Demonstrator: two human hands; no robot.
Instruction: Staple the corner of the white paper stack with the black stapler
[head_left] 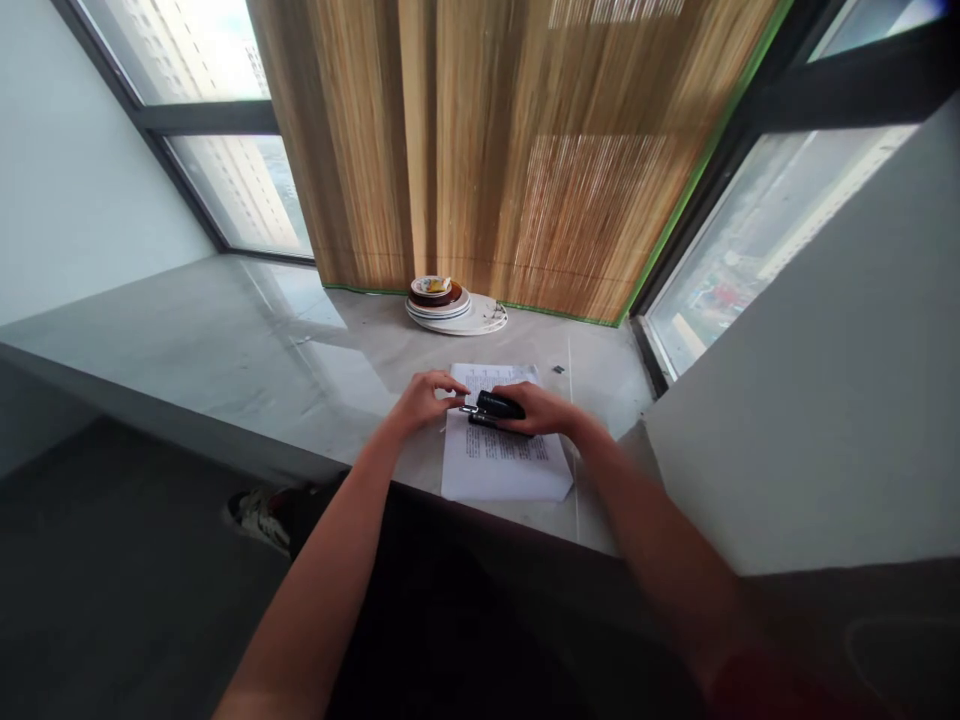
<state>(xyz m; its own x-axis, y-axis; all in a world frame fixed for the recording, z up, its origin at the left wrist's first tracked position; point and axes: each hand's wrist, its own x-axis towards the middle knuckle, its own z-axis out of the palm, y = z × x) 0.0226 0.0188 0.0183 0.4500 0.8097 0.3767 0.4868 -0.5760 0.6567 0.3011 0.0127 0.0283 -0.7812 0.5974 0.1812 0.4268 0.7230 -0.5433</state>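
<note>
A black stapler [499, 405] lies over printed sheets of paper [506, 475] on the marble ledge. My right hand [546, 408] is wrapped round the stapler's rear end. The stapler's top is raised from its base, and a shiny metal part shows at the front, pointing left. Close by that front end, my left hand [426, 402] has its thumb and fingertips drawn together in a pinch. Whatever sits between those fingertips is too small to make out. Behind the paper, to the right, is a small dark piece [558, 369] on the ledge.
Stacked plates [439, 312] with small items on top stand at the back of the ledge [262, 360]. A bamboo blind [465, 150] hangs behind them, with windows on both sides. A white wall [817, 380] borders the ledge on the right. A shoe [259, 518] shows below left.
</note>
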